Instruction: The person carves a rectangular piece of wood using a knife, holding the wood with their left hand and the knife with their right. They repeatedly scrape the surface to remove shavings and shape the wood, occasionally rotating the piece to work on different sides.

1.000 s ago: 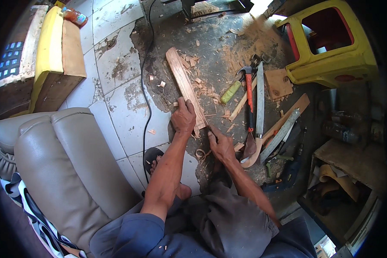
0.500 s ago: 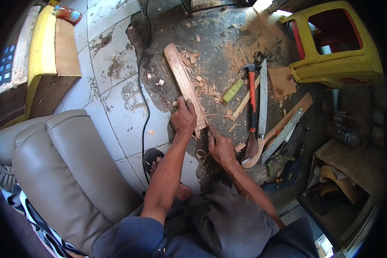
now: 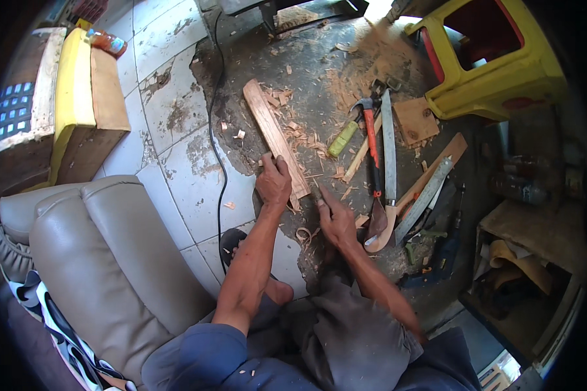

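Observation:
A flat, pale reddish strip of wood (image 3: 270, 127) lies slanted on the floor in front of me. My left hand (image 3: 273, 180) is closed over its left edge, toward the near end, with fingertips on its upper face. Just right of that near end, my right hand (image 3: 336, 218) is closed with the index finger stretched forward along a slim dark tool (image 3: 316, 192). Most of this tool is hidden in the hand, so its kind cannot be made out. It stands a little apart from the wood. Curled shavings (image 3: 304, 234) lie between my hands.
To the right lie a claw hammer (image 3: 373, 150), a long blade with a wooden handle (image 3: 389, 163), a green-handled tool (image 3: 343, 138) and a drill (image 3: 440, 260). A yellow toy-car body (image 3: 502, 85) stands beyond. A black cable (image 3: 214, 124) and a padded seat (image 3: 111, 241) are left.
The view has shifted slightly. My right hand and its tool have drawn a little away from the wood's near end; the left hand keeps its hold.

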The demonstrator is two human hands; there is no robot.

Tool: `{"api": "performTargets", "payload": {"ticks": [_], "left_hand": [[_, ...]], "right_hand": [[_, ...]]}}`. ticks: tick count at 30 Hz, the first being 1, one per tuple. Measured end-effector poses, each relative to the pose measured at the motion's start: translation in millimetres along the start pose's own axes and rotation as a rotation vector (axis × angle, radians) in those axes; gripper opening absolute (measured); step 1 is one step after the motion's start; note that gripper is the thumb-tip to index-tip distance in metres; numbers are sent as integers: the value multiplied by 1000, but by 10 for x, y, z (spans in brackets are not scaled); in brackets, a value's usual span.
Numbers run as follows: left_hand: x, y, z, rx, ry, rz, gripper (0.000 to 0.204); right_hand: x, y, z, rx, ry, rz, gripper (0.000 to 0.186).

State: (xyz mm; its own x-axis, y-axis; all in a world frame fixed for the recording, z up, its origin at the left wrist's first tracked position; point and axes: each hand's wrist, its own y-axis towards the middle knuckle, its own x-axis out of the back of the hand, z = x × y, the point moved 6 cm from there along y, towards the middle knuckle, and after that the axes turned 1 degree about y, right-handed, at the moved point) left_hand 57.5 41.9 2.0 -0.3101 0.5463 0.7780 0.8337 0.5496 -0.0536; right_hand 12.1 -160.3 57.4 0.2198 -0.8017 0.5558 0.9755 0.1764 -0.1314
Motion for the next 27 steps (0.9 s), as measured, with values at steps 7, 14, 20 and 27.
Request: {"api": "performTargets", "payload": {"ticks": [7, 14, 20, 27], "left_hand": [[94, -117, -184, 129, -92, 65, 38], [11, -87, -368, 90, -78, -15, 35], [-121, -73, -413, 90, -163, 36, 33], [-183, -70, -430, 115, -283, 93, 34]], "right_hand": [[-38, -253, 120, -56, -108, 161, 47], [-92, -290, 55, -210, -63, 165, 44], [-114, -239, -41, -326, -3, 187, 43], [-59, -71, -148, -507, 99, 273, 44]]}}
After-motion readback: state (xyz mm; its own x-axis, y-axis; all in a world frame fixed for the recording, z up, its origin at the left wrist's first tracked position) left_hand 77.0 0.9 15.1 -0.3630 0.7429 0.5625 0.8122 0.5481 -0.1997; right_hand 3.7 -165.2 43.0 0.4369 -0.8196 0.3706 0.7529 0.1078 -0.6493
